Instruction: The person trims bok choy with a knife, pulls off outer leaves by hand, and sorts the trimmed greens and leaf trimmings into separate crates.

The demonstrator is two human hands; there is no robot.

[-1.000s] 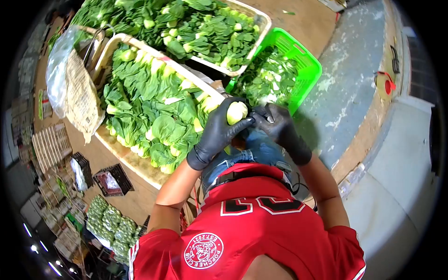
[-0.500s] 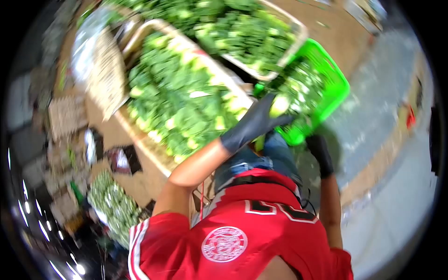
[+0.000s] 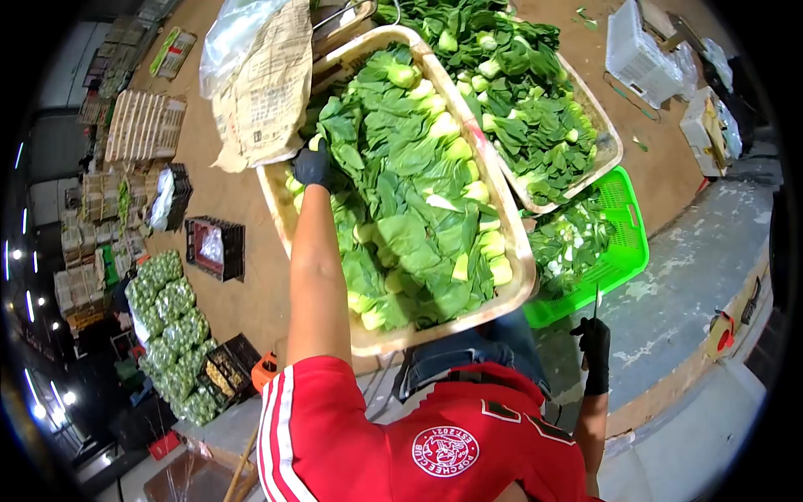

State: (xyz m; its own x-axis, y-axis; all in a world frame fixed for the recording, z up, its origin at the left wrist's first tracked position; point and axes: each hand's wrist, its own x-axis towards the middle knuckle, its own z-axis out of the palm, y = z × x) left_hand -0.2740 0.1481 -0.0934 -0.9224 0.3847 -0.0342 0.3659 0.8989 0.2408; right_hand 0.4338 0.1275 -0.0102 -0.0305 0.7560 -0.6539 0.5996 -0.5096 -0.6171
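My left hand [image 3: 313, 167], in a black glove, reaches to the far left edge of the large cream tray [image 3: 520, 259]. Its fingers are closed around a pale-based bok choy [image 3: 315, 142], beside the brown paper sack. Rows of leafy bok choy [image 3: 401, 184] fill this tray. Off to the right, my gloved right hand [image 3: 593, 343] is closed on a knife [image 3: 596, 303], whose thin blade points up. The green basket [image 3: 629, 243] just beyond that hand holds loose leaves and cut pieces [image 3: 573, 243].
A second tray [image 3: 609, 151] of bok choy adjoins the first. Plastic and a paper sack [image 3: 268, 92] hang over the far left corner. White crates [image 3: 640, 58] stand at the upper right. A dark crate [image 3: 214, 248] and bagged greens [image 3: 171, 326] are at the left.
My left hand has swung from near the green basket to the tray's far left edge. The bok choy it held earlier is no longer there. My view has turned, and the knife now shows clearly.
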